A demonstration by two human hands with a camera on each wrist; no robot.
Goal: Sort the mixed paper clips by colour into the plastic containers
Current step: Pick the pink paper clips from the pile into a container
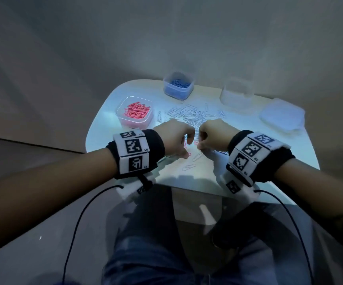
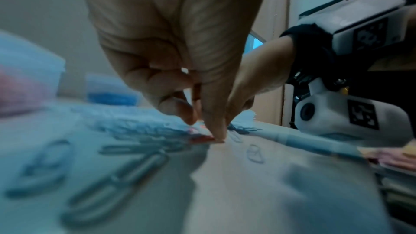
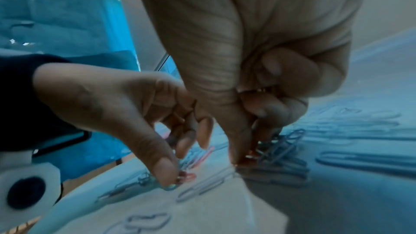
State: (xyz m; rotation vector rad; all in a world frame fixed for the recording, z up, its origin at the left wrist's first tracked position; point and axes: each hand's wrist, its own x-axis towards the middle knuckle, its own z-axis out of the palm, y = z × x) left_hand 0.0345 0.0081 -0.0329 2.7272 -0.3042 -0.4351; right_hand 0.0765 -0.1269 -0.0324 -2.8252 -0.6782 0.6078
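Pink tub and blue tub filled; both hands, left and right, pinch pink clips; the white pile waits.

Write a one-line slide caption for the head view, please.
Both hands, left hand and right hand, pick pink clips from the white clip pile.

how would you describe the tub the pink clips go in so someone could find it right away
On the white table, look at its left edge, just beyond the left hand. The pink-clip tub is a clear square container there; only it holds pink clips, whereas the tub behind holds blue.
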